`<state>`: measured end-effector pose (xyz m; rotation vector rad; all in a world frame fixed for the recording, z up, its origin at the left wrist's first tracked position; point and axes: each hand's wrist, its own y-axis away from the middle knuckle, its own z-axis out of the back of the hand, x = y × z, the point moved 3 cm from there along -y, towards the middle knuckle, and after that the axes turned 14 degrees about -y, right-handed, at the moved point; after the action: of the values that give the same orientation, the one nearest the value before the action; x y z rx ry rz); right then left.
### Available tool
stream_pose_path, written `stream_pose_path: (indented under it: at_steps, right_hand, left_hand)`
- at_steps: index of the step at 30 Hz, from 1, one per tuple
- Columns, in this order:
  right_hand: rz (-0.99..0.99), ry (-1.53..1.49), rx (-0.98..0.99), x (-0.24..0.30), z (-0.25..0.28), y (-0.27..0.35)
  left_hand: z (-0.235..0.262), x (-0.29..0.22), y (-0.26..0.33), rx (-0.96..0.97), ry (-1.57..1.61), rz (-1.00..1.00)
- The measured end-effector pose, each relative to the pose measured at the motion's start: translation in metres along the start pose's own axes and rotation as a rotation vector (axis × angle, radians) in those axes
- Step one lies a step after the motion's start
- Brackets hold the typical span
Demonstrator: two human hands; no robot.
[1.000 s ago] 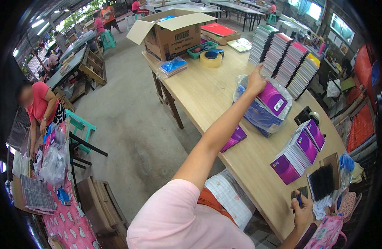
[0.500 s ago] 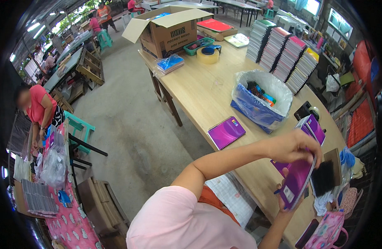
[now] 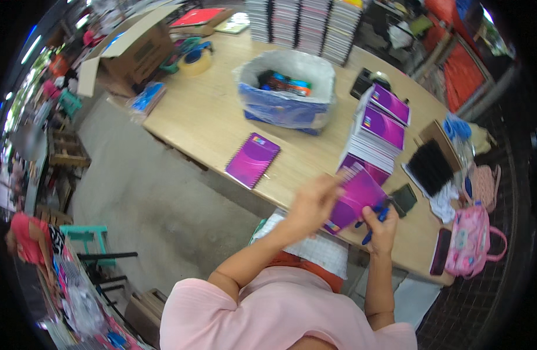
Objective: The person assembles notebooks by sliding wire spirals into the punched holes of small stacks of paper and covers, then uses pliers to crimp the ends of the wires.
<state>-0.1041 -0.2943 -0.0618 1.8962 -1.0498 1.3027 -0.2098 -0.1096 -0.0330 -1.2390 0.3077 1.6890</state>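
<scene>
My right hand (image 3: 382, 230) grips a purple notebook (image 3: 362, 195) by its lower right side, the cover facing up. Under its fingers is a blue tool (image 3: 380, 219), perhaps a cutter or pliers; its kind is unclear. My left hand (image 3: 315, 207), smeared by motion, is at the notebook's left edge; whether it grips or only touches is not clear. Just beyond the held notebook stand stacked purple notebooks (image 3: 384, 127) with white page edges. Another purple spiral notebook (image 3: 253, 160) lies flat to the left, near the table's edge.
A blue bag-lined bin (image 3: 286, 116) holds colourful packets. Tall notebook stacks (image 3: 303, 26) stand at the back. A cardboard box (image 3: 137, 55), tape roll (image 3: 195, 61), black spiral coils (image 3: 430, 167) and a pink bag (image 3: 473, 239) share the table (image 3: 198, 116). Another person (image 3: 32, 239) works at far left.
The view has swung right. The held notebook has turned from upright to cover up, and my left hand has moved from its top edge to its left side.
</scene>
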Motion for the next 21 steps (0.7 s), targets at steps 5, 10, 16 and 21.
stream_pose_path:
  at_steps: [5,10,16,21]
  right_hand:
    - [0.119,0.631,0.033,0.015,0.048,0.015]
    - [0.133,1.028,0.007,0.011,0.087,0.027]
    - [0.277,1.09,-0.029,0.028,0.118,0.037]
    - [0.408,1.152,-0.204,0.039,0.177,0.037]
  left_hand:
    - [0.096,0.083,-0.029,-0.325,-0.275,0.261]
    - [0.13,0.148,-0.045,-0.204,-0.555,0.364]
    - [0.122,0.18,-0.043,-0.184,-0.77,0.364]
    - [0.109,0.187,-0.04,-0.207,-0.688,0.208]
